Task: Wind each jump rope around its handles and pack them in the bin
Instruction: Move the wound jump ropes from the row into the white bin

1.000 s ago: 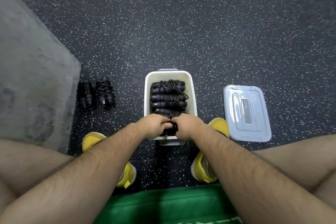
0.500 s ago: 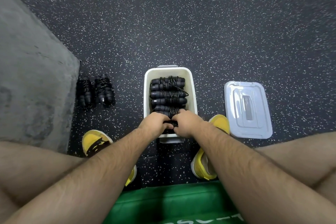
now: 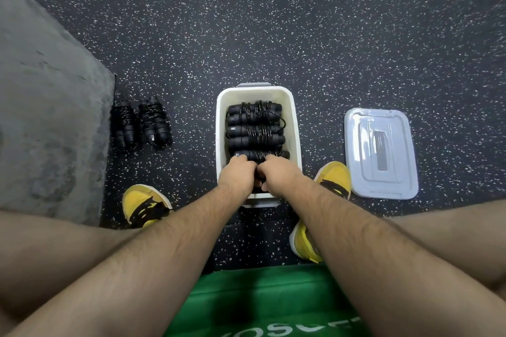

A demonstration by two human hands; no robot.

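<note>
While both hands [image 3: 256,172] grip it | bundled rope [image 3: 260,155] lies crosswise in bin [image 3: 295,123]

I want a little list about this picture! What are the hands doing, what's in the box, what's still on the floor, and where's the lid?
hands: left hand and right hand both grip one black wound jump rope at the near end of the bin
bin: white plastic bin, several wound ropes stacked inside
floor: two wound black rope bundles left of the bin
lid: grey plastic lid lies flat right of the bin
</note>
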